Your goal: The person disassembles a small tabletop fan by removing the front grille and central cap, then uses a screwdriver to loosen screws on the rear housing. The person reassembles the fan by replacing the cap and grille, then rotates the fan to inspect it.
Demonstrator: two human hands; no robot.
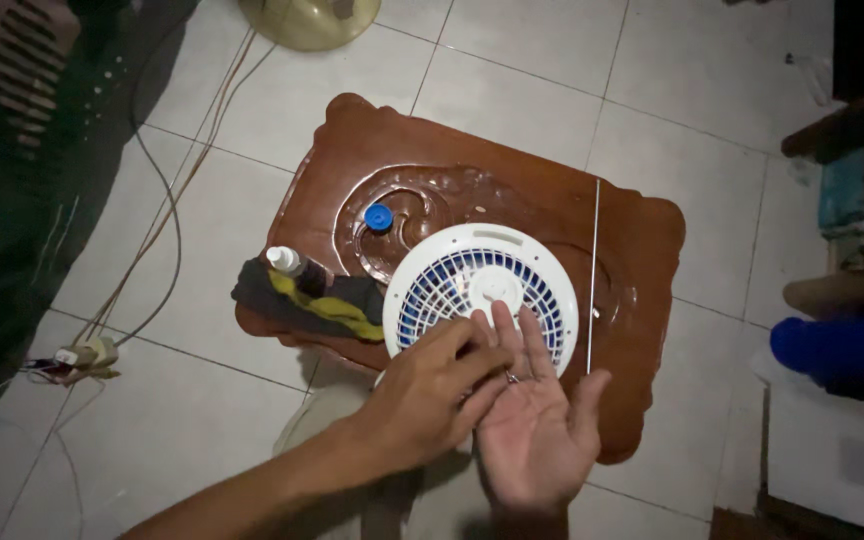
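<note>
- Head view: round fan grille [480, 290] lies flat, face up on the carved brown tabletop [642, 250] — no long axis.
- White plastic, blue showing between the ribs.
- Right hand [535, 425] open, palm up, fingertips on the grille's near rim; left hand [427, 400] pinches something small and metallic over that palm.
- Around: thin rod [593, 270], blue cap [378, 217], white bottle [285, 260], dark cloth [302, 300].
</note>
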